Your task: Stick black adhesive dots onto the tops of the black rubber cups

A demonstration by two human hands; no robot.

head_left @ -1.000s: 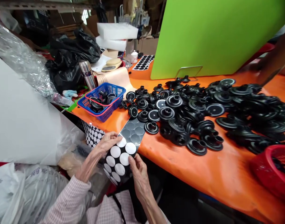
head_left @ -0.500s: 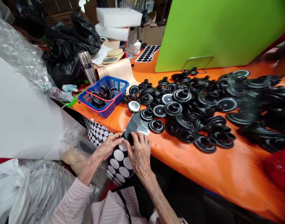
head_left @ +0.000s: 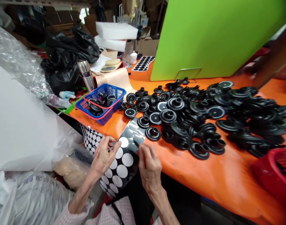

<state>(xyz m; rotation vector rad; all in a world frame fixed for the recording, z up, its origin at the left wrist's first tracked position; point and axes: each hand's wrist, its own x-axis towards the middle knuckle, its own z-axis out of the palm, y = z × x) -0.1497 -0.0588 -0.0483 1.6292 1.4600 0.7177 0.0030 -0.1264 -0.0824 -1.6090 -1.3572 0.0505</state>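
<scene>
Sheet (head_left: 121,171) seemingly steadied by our left hand (head_left: 102,158), fingers narrowly parted; our right hand (head_left: 150,167) pinches something dark (head_left: 136,143), discs (head_left: 168,116) at two o'clock.

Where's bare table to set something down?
Orange tabletop: largest bare band runs between the heaped black parts and the front edge, left of the red basket. Small patch between the blue basket and dotted strip. Crowded: middle and right, under those parts.
</scene>
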